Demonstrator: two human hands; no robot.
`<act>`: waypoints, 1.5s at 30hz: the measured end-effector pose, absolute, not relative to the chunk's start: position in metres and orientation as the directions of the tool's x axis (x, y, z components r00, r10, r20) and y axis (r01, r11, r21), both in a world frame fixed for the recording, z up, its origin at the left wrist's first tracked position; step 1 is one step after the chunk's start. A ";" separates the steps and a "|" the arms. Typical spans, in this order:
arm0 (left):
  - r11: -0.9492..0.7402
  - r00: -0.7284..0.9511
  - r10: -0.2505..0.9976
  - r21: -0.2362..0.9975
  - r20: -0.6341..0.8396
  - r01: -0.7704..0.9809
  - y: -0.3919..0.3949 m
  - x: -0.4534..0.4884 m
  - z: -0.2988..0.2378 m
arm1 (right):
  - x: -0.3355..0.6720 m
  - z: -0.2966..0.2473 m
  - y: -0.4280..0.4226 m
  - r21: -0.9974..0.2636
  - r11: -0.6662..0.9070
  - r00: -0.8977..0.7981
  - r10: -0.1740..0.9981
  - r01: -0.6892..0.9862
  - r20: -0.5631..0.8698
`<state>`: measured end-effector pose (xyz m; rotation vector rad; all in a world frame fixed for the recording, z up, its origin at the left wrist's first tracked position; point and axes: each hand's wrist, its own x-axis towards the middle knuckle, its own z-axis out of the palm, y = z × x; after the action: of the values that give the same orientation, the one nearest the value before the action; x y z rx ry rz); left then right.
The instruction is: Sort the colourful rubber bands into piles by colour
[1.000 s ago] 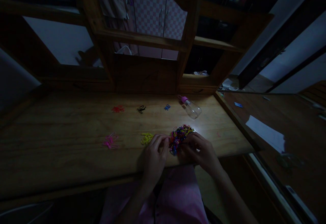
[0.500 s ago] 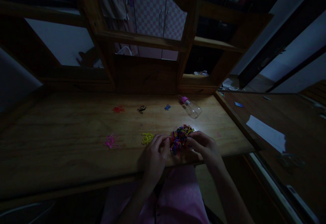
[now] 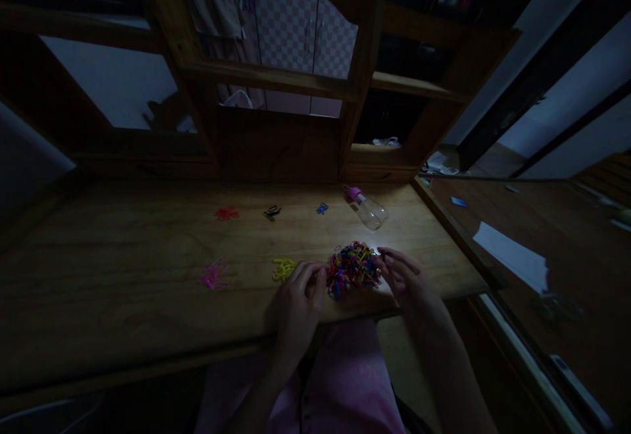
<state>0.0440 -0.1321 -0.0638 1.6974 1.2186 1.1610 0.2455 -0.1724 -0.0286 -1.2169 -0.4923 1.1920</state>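
In the head view, a mixed heap of small coloured loops (image 3: 352, 268) is seen near the table's (image 3: 148, 243) front edge, between the hands. Five single-coloured lots have been set apart: red (image 3: 227, 213), black (image 3: 271, 212) and blue (image 3: 322, 208) behind, pink (image 3: 213, 275) and yellow (image 3: 283, 269) nearer. All are small; by far the larger share is left mixed, so an early stage may be judged. At the heap's left edge, the left hand's (image 3: 299, 296) thumb and forefinger are brought close together; whether a loop is pinched cannot be told. The right hand's (image 3: 411, 286) fingers are loosely curled at the right edge; a dark bit shows by the fingertips, but whether it is gripped cannot be told.
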 end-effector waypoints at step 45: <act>-0.285 0.168 0.956 0.897 0.240 0.339 -0.132 0.042 -0.064 | 0.295 -0.069 -0.162 -0.934 -0.187 0.410 0.859 -0.303 -0.305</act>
<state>0.0422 -0.1322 -0.0639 1.7434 1.2373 1.1134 0.2948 -0.1624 -0.0693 -1.3822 -0.5438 1.1391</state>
